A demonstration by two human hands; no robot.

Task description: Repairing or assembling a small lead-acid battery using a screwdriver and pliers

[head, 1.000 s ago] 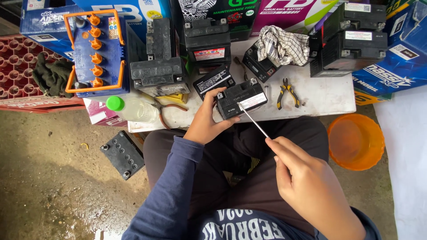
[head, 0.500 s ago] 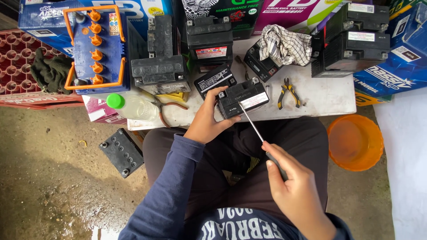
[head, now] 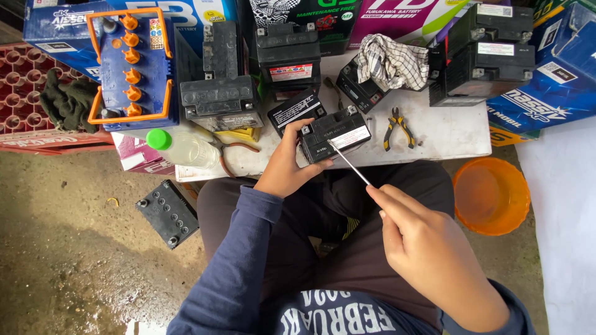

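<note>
hands work at the edge of a white table in the upper half of the frame. left hand, just above centre, is curled around the near side of a small black battery, fingers up on its left end, thumb below it; the battery sits at the table's front edge, tilted a little. right hand, lower right of centre, is closed on a thin metal rod, pinched at its near end; the rod slants up and left, its tip touching the pale label on the battery's top. just right of the battery lie yellow-handled pliers. behind it, more black batteries stand in a row, one with a checked rag draped over it. upper left holds a blue battery with orange caps and an orange handle. left of centre, a clear bottle with a green cap lies on its side. on the wet floor at lower left lies another black battery. an orange bowl sits on the floor at right.
</note>
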